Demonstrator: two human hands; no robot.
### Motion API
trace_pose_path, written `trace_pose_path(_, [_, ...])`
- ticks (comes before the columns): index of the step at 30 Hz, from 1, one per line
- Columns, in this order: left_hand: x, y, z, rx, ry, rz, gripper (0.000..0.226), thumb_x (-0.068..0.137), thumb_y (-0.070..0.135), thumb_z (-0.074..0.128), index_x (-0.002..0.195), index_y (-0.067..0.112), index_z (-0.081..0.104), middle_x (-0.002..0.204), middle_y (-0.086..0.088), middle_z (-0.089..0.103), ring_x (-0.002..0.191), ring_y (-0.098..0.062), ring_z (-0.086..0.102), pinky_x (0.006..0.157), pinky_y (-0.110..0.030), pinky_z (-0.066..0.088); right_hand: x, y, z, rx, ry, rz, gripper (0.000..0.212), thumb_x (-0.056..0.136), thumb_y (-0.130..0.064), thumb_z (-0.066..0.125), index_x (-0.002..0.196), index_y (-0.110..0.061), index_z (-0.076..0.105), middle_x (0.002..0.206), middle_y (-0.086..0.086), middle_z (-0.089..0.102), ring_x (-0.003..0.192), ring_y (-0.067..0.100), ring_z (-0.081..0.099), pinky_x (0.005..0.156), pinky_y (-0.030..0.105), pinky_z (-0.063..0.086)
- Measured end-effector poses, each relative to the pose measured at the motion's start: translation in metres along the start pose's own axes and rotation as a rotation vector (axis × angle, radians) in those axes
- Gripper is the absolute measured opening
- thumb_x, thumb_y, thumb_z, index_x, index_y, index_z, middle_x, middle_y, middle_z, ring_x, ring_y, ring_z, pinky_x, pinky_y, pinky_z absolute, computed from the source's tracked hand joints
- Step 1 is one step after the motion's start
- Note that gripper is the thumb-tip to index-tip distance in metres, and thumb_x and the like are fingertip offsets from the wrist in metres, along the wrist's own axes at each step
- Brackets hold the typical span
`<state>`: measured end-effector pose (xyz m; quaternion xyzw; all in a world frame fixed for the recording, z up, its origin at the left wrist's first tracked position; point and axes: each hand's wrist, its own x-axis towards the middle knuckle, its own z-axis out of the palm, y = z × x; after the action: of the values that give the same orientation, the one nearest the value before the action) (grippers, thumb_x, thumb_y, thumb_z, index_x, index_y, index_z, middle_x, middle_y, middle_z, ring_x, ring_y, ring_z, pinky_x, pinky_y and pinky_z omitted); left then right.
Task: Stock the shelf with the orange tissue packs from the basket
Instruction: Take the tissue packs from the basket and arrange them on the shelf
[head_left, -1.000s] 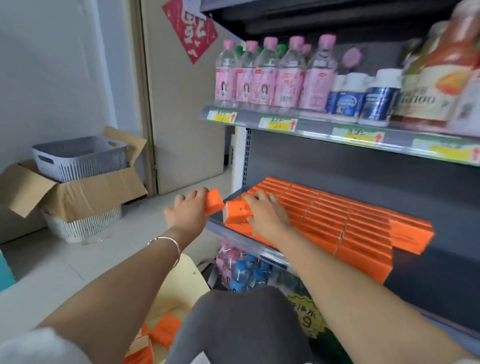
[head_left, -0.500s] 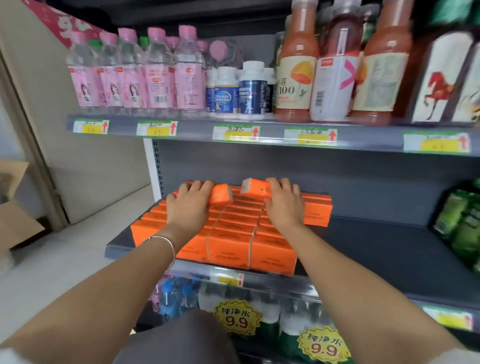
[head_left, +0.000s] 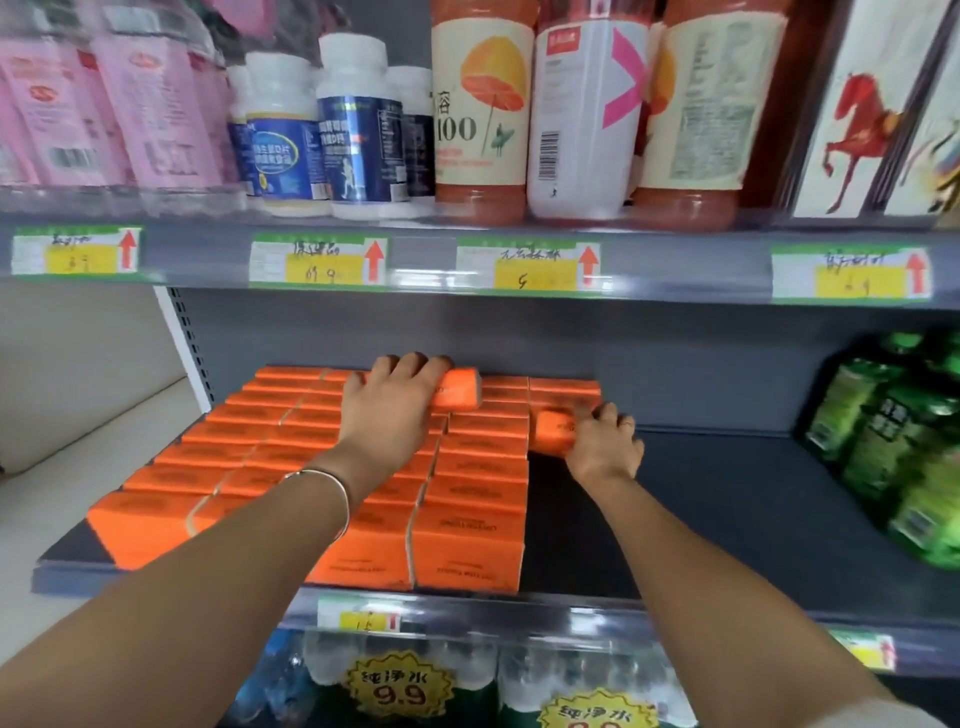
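Reach is shifted rightward since before; a blocky orange pack (head_left: 460, 388) is gripped by the left hand (head_left: 389, 415) above the rows (head_left: 311, 467), a second pack (head_left: 551, 434) by the right hand (head_left: 605, 444) beside them

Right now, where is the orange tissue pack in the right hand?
Head view, right of centre: the right hand grips the orange tissue pack over the dark grey shelf, just right of the orange pack rows, near the back.

Hands: two are seen, left hand (head_left: 387, 415) and right hand (head_left: 605, 449).
Held orange tissue packs (head_left: 460, 388): two are counted.
Price tags (head_left: 318, 260) on the upper shelf's (head_left: 422, 260) front edge: four are counted.
Tall bottles (head_left: 480, 114): three are seen.
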<state>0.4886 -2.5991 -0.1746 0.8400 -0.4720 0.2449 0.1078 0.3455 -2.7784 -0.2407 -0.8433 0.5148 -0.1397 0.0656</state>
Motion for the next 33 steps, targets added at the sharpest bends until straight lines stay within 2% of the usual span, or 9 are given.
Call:
trace_pose_path(7, [0.015, -0.001, 0.023, 0.008, -0.053, 0.040, 0.064, 0.086, 0.013, 0.051, 0.141, 0.035, 0.027, 0.135, 0.006, 0.042, 0.123, -0.024, 0.039, 0.093, -0.043, 0.038, 0.038, -0.011, 0.024, -0.122, 0.053, -0.025, 0.051, 0.093, -0.007, 0.045, 0.137, -0.033, 0.043, 0.143, 0.011, 0.032, 0.137, 0.035, 0.024, 0.111, 0.054, 0.021])
trace_pose_path(12, [0.017, 0.000, 0.028, 0.001, -0.097, 0.038, 0.066, 0.084, 0.011, 0.052, 0.140, 0.035, 0.028, 0.135, 0.005, 0.041, 0.125, -0.024, 0.038, 0.094, -0.043, 0.038, 0.040, -0.009, 0.036, -0.144, 0.157, -0.103, 0.053, 0.089, -0.006, 0.053, 0.138, -0.021, 0.039, 0.135, 0.012, 0.042, 0.128, 0.035, 0.037, 0.104, 0.044, 0.032])
trace_pose_path(16, [0.017, 0.003, 0.026, -0.002, -0.110, 0.045, 0.064, 0.084, 0.011, 0.054, 0.139, 0.033, 0.031, 0.134, 0.005, 0.043, 0.124, -0.024, 0.039, 0.093, -0.042, 0.037, 0.031, -0.010, 0.032, -0.126, 0.124, -0.127, 0.053, 0.088, -0.008, 0.053, 0.138, -0.017, 0.039, 0.136, 0.012, 0.044, 0.128, 0.034, 0.039, 0.108, 0.045, 0.031])
trace_pose_path(19, [0.015, 0.002, 0.024, 0.018, -0.112, 0.030, 0.060, 0.085, 0.007, 0.051, 0.138, 0.029, 0.034, 0.134, 0.005, 0.046, 0.124, -0.023, 0.040, 0.096, -0.039, 0.036, 0.021, -0.025, 0.011, 0.078, 0.155, -0.129, 0.043, 0.095, -0.024, 0.047, 0.137, -0.023, 0.042, 0.135, 0.007, 0.047, 0.129, 0.029, 0.040, 0.108, 0.048, 0.027])
trace_pose_path(22, [0.013, -0.004, 0.020, 0.010, -0.118, -0.017, 0.054, 0.084, 0.004, 0.051, 0.134, 0.022, 0.040, 0.133, 0.000, 0.048, 0.123, -0.025, 0.042, 0.095, -0.037, 0.037, 0.003, -0.052, -0.017, 0.345, 0.256, -0.394, 0.040, 0.097, -0.032, 0.042, 0.137, -0.026, 0.045, 0.135, 0.003, 0.048, 0.128, 0.024, 0.040, 0.104, 0.041, 0.030])
trace_pose_path(25, [0.009, -0.011, 0.014, -0.085, -0.141, -0.088, 0.049, 0.081, 0.006, 0.058, 0.128, 0.014, 0.046, 0.126, -0.008, 0.051, 0.120, -0.030, 0.045, 0.094, -0.038, 0.039, -0.018, -0.079, -0.035, 0.200, 0.166, -0.661, 0.060, 0.088, -0.040, 0.053, 0.144, -0.028, 0.035, 0.143, -0.001, 0.039, 0.132, 0.022, 0.033, 0.105, 0.041, 0.026])
trace_pose_path(27, [0.006, -0.013, 0.011, -0.203, -0.123, -0.133, 0.045, 0.077, 0.005, 0.063, 0.121, 0.008, 0.052, 0.118, -0.014, 0.053, 0.115, -0.035, 0.049, 0.093, -0.040, 0.040, -0.026, -0.093, -0.033, 0.043, 0.095, -0.702, 0.072, 0.083, -0.046, 0.060, 0.146, -0.028, 0.029, 0.145, -0.001, 0.035, 0.134, 0.023, 0.031, 0.107, 0.044, 0.024])
trace_pose_path(30, [0.000, -0.012, 0.006, -0.282, -0.129, -0.131, 0.045, 0.074, 0.009, 0.071, 0.116, 0.002, 0.055, 0.114, -0.018, 0.054, 0.111, -0.038, 0.050, 0.095, -0.041, 0.042, -0.030, -0.102, -0.028, 0.036, 0.100, -0.644, 0.062, 0.084, -0.045, 0.063, 0.137, -0.023, 0.039, 0.137, 0.002, 0.045, 0.130, 0.027, 0.039, 0.103, 0.044, 0.030])
trace_pose_path(33, [-0.007, -0.009, -0.001, -0.267, -0.125, -0.115, 0.051, 0.077, 0.016, 0.071, 0.123, 0.008, 0.050, 0.116, -0.016, 0.052, 0.112, -0.037, 0.049, 0.096, -0.042, 0.041, -0.030, -0.093, -0.030, 0.072, 0.138, -0.607, 0.053, 0.086, -0.043, 0.062, 0.131, -0.024, 0.043, 0.132, 0.003, 0.049, 0.125, 0.028, 0.044, 0.098, 0.043, 0.036])
